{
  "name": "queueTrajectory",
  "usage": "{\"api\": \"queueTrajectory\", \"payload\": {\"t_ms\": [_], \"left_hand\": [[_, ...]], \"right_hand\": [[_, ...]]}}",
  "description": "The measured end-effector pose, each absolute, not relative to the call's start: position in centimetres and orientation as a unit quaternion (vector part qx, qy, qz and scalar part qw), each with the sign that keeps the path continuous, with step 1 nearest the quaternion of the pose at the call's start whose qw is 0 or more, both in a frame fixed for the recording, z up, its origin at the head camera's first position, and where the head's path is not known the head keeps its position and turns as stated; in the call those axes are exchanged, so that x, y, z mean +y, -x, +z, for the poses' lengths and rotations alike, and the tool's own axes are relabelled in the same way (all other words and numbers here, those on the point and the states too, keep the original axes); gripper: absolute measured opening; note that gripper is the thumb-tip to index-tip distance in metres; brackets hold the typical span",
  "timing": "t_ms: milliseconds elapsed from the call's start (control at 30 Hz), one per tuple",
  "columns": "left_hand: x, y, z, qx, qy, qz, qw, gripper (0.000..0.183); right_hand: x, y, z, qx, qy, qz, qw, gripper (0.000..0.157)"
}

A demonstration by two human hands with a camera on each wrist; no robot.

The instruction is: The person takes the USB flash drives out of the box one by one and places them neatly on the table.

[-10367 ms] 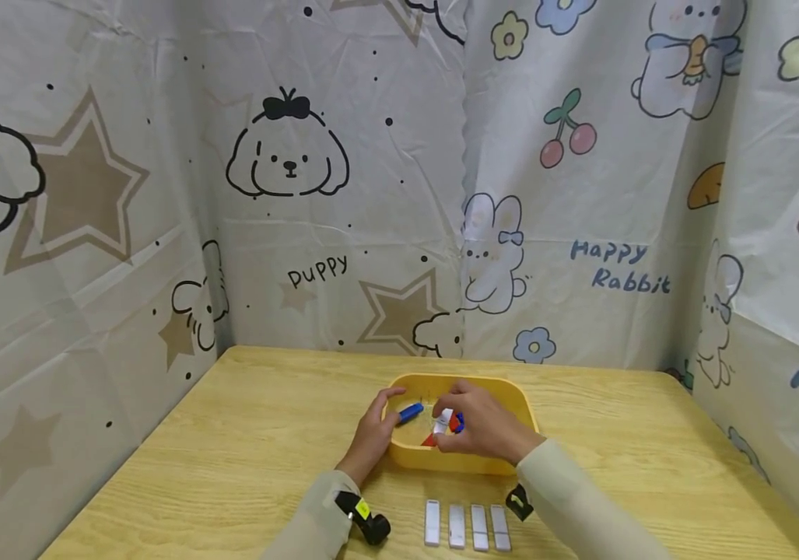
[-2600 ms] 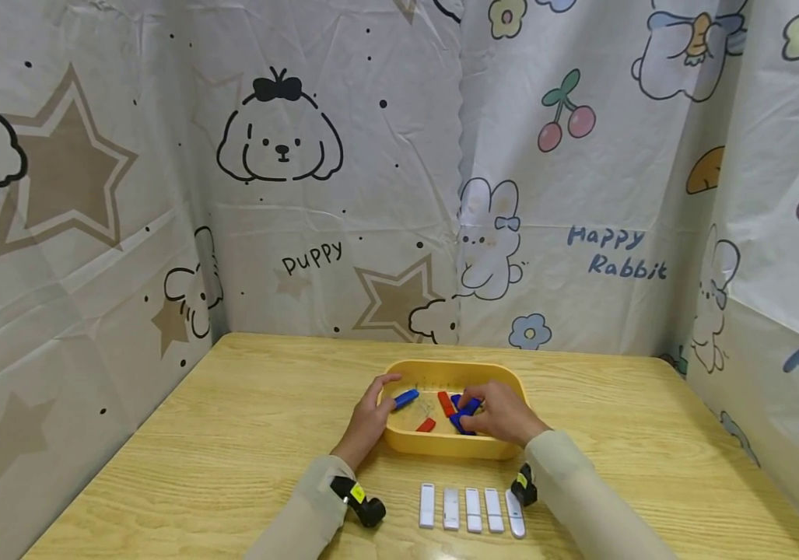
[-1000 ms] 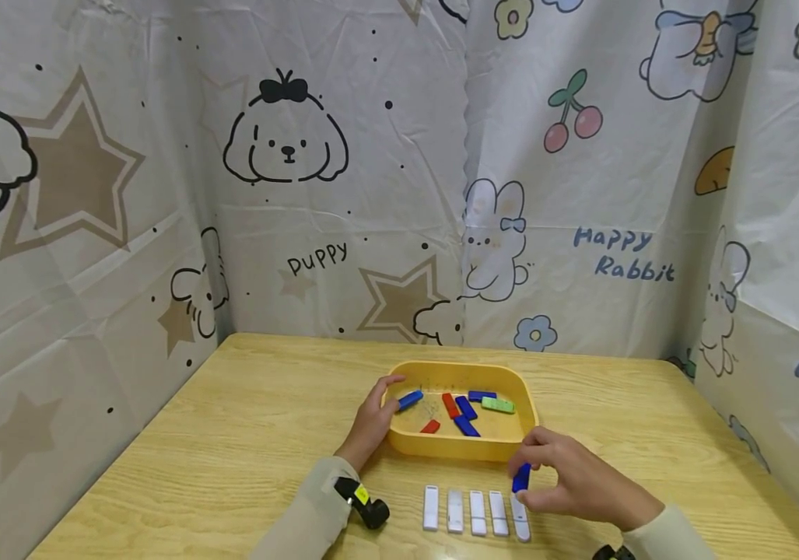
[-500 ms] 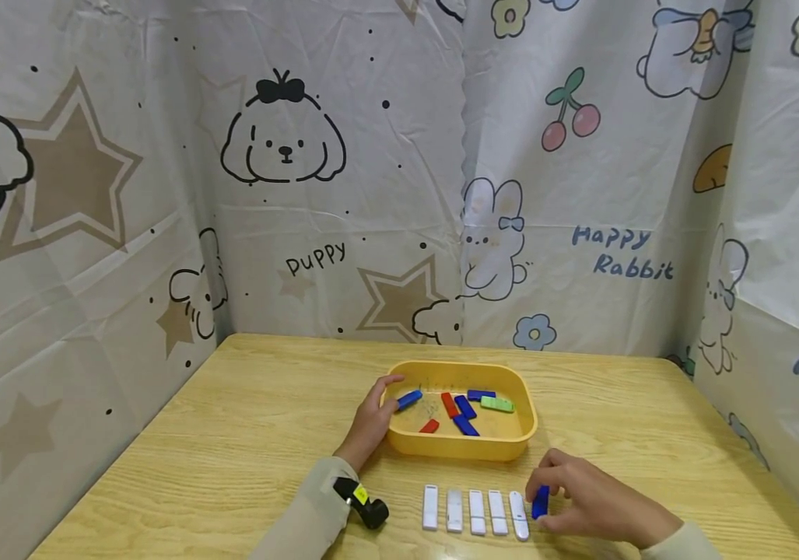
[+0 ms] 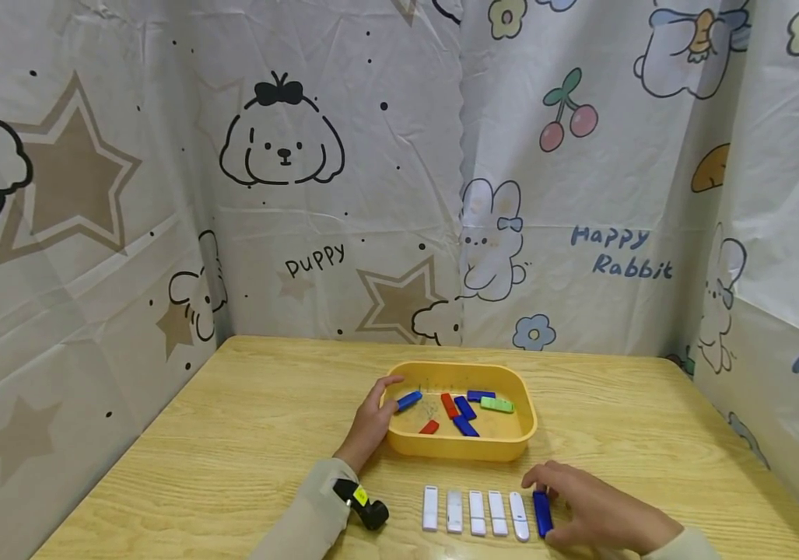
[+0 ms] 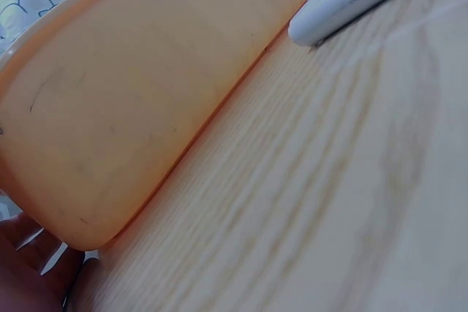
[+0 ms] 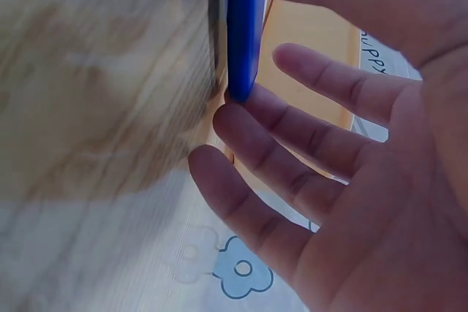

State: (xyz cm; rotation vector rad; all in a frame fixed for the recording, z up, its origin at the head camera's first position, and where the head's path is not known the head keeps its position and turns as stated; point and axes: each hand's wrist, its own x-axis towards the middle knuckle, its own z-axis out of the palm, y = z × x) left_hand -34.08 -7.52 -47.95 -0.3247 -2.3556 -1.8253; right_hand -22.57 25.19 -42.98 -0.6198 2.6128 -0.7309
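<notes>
A blue USB stick lies on the table at the right end of a row of several white USB sticks. My right hand spans it, thumb at the near end and a fingertip at the far end. In the right wrist view the blue stick stands out between thumb and finger, while the other fingers spread away from it. My left hand holds the left side of a yellow plastic bin; in the left wrist view its fingers show outside the bin's end wall.
Inside the bin lie several blue sticks, two red ones and a green one, with a light tangle on the bottom. Patterned curtains close off the table's back and sides. A black wrist camera sits on the left sleeve.
My right hand carried the blue stick from the bin to the row's right end; it now lies flat there. Earlier, a fifth white stick joined the row. My left hand stayed at the bin.
</notes>
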Motion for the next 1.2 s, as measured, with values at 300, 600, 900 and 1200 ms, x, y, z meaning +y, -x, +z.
{"api": "queueTrajectory", "payload": {"t_ms": [300, 600, 900, 1200], "left_hand": [[-7.52, 34.05, -48.01, -0.786, 0.108, -0.604, 0.072, 0.041], [-7.52, 34.01, -47.94, -0.787, 0.11, -0.602, 0.074, 0.042], [-7.57, 33.99, -47.93, -0.789, 0.112, -0.6, 0.074, 0.042], [-7.56, 34.01, -47.95, -0.788, 0.111, -0.602, 0.075, 0.042]], "right_hand": [[25.12, 22.39, -43.07, 0.922, 0.213, -0.263, 0.19, 0.05], [25.04, 22.37, -42.99, 0.924, 0.213, -0.258, 0.185, 0.05], [24.93, 22.41, -42.98, 0.925, 0.21, -0.256, 0.186, 0.049], [24.81, 22.43, -42.96, 0.93, 0.2, -0.248, 0.185, 0.051]]}}
